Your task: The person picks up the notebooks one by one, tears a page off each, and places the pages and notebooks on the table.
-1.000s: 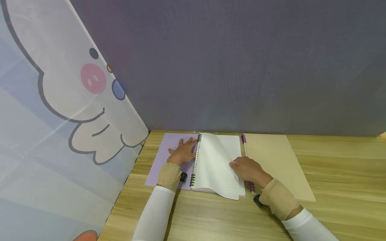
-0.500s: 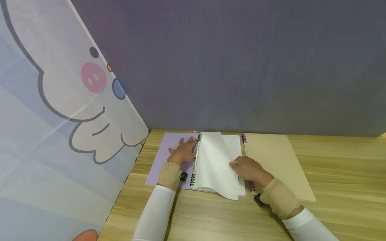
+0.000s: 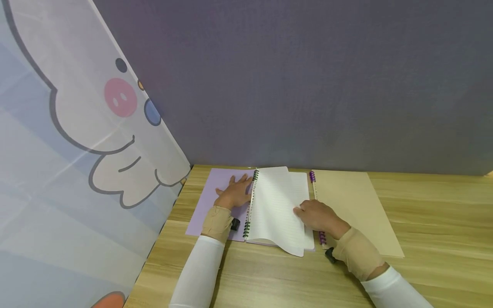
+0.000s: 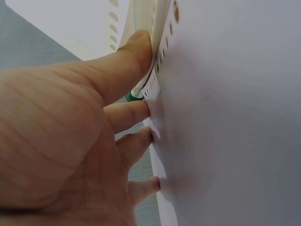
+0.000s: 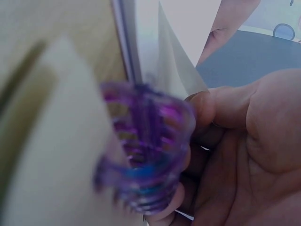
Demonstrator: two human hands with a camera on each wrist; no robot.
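A spiral notebook lies open, its lavender cover [image 3: 204, 205] to the left and its lined white pages on the right. My left hand [image 3: 233, 194] rests on that cover, fingers spread, the thumb beside the green coil binding [image 3: 246, 229]. My right hand [image 3: 316, 215] pinches the right edge of a lined sheet [image 3: 275, 209] between thumb and fingers. This sheet is bowed, with its near edge lifted, and more pages [image 3: 300, 188] show beneath it. In the right wrist view, the purple coil [image 5: 146, 155] of a second notebook blocks part of my fingers.
A second notebook [image 3: 354, 209], cream with a purple coil, lies close on the right, under my right wrist. A grey panel [image 3: 308, 85] stands along the table's back edge. A cartoon-printed sheet [image 3: 77, 192] hangs at the left. The wooden table [image 3: 443, 222] extends to the right.
The pinched sheet has shifted slightly left at its far corner, which now stands higher and uncovers more of the page below. Both hands stay nearly where they were.
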